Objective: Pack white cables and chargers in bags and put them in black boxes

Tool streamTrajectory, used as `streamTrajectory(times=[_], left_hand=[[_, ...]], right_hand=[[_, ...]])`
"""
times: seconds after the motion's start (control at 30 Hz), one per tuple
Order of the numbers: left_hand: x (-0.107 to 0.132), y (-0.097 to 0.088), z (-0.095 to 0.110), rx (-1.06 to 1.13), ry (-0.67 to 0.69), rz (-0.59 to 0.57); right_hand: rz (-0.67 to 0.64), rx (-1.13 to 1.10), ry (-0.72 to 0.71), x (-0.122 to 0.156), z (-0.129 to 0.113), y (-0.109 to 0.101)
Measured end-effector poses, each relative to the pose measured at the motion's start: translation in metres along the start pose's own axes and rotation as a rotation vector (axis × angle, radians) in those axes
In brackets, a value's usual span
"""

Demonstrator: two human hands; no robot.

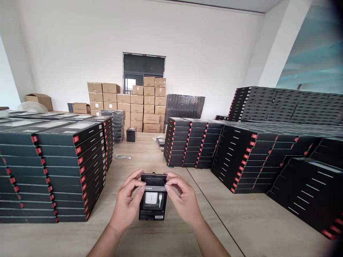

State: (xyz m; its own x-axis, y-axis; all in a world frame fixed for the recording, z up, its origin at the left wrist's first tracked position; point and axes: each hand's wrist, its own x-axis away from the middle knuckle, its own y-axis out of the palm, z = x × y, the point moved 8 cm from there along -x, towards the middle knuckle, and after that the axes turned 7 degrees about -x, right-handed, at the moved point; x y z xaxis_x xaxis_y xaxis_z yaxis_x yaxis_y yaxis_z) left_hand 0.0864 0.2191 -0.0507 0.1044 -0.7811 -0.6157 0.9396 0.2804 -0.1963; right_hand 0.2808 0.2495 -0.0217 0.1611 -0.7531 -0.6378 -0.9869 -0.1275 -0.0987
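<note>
A small black product box (153, 200) with a white device pictured on its front is held between both hands above the wooden table (241, 214). My left hand (128, 202) grips its left side, fingers curled onto the top edge. On the right side, my right hand (182, 200) pinches the top edge at the box's upper end. The box's upper flap looks slightly raised.
Tall stacks of flat dark boxes with red tabs stand at left (53, 167) and at right (241, 157). Brown cartons (139, 105) are piled at the far wall. A white cable (123, 156) and a short stack of small black boxes (131, 134) lie farther back.
</note>
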Motion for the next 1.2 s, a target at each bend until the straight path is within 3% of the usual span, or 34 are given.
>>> streamTrajectory(times=[0.17,0.4,0.73,0.97,1.2], left_hand=[[0.0,-0.002,0.004,0.159,-0.049,0.008],[-0.005,-0.006,0.015,0.043,0.058,-0.04],[-0.001,-0.005,0.018,-0.062,0.115,-0.047],[-0.005,-0.007,0.017,0.005,0.043,-0.066],[-0.003,-0.007,0.021,-0.075,0.135,-0.101]], right_hand=[[-0.045,-0.097,0.034,0.001,-0.005,0.006],[-0.041,0.033,0.0,-0.002,-0.01,0.007],[-0.192,-0.083,0.057,0.0,-0.007,0.009],[-0.169,-0.174,0.144,0.0,0.0,0.011],[-0.232,-0.142,0.151,0.0,0.0,0.01]])
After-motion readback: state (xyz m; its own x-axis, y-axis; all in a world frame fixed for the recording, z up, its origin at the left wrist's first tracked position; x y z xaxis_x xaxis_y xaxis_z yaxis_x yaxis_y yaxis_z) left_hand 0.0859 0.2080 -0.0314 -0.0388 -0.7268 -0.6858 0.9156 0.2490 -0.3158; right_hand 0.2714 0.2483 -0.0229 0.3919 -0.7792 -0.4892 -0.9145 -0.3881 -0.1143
